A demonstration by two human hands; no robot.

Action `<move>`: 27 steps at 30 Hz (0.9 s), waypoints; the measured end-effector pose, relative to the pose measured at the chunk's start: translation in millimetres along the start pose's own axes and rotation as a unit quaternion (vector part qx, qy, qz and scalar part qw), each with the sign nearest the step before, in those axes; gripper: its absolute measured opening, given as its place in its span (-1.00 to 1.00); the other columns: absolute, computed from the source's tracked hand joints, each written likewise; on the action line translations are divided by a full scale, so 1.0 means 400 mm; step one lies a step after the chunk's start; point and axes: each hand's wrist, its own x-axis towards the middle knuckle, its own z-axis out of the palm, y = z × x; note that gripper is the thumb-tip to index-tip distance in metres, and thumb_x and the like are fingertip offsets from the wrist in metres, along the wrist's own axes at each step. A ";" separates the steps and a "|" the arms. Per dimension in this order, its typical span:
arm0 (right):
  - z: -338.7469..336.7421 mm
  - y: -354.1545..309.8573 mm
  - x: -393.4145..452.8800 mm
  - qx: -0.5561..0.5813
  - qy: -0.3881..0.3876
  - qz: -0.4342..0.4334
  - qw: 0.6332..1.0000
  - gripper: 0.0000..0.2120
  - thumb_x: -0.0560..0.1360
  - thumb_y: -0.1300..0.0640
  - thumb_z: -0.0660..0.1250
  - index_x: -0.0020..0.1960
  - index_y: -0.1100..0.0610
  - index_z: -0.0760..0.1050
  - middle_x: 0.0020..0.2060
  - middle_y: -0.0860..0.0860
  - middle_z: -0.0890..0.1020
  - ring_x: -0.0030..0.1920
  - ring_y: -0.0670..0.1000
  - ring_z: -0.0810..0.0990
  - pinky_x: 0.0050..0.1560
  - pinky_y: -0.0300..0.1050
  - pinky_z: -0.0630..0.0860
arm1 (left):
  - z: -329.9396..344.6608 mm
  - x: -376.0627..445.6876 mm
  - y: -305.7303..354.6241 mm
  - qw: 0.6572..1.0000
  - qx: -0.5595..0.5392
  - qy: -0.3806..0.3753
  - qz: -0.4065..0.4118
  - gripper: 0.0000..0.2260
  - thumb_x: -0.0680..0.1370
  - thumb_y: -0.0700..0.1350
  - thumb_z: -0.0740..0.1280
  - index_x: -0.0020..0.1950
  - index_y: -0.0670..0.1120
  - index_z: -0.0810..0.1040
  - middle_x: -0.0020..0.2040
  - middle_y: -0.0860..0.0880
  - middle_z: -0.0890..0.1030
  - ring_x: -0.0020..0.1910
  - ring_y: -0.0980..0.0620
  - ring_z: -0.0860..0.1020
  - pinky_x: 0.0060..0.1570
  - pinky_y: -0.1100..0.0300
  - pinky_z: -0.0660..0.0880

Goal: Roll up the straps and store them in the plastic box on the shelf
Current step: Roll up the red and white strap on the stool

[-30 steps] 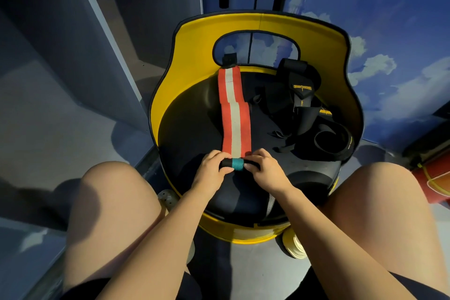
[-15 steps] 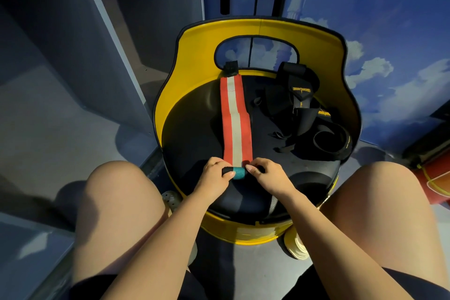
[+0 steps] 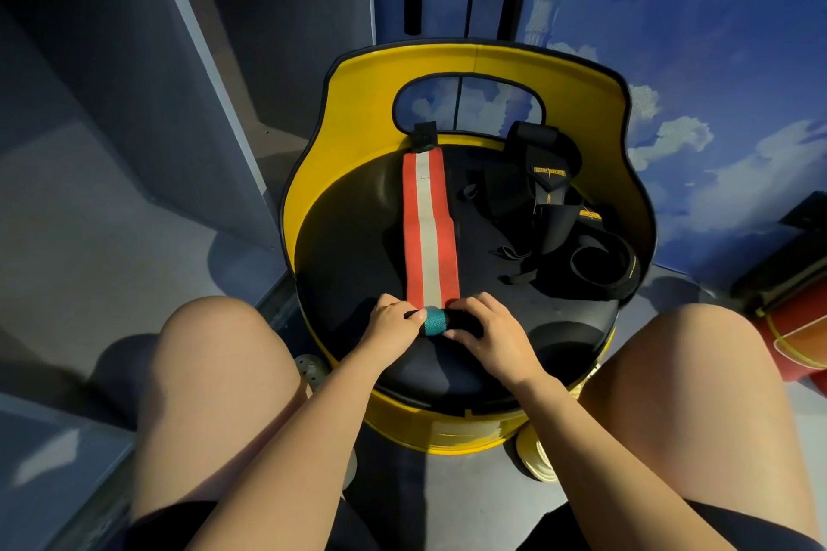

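Note:
A red strap with a pale centre stripe (image 3: 428,233) lies flat along the black seat of a yellow chair (image 3: 358,103), running away from me. Its near end is a small roll showing a teal band (image 3: 435,321). My left hand (image 3: 391,329) pinches the roll's left end. My right hand (image 3: 490,336) curls over its right end. Black straps (image 3: 548,201) lie in a loose heap on the seat's right side, one of them coiled (image 3: 599,266). The plastic box and the shelf are out of view.
My bare knees flank the chair. A grey cabinet panel (image 3: 147,103) stands to the left. A blue wall painted with clouds (image 3: 716,58) lies behind. A red and yellow object (image 3: 801,336) lies on the floor at the right.
The roll at the strap's near end has grown a little thicker and moved slightly up the strap under both hands. The flat red part looks shorter.

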 end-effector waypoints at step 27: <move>0.008 0.001 0.036 0.029 0.029 0.022 0.999 -0.62 0.47 0.02 0.38 0.25 0.09 0.49 0.15 -0.03 0.49 0.15 -0.04 0.48 0.09 -0.26 0.39 | 0.009 0.014 -0.015 0.988 0.045 0.043 0.139 -0.62 0.53 -0.19 0.34 0.34 -0.08 0.42 0.29 0.01 0.39 0.30 0.00 0.31 0.28 0.20 0.29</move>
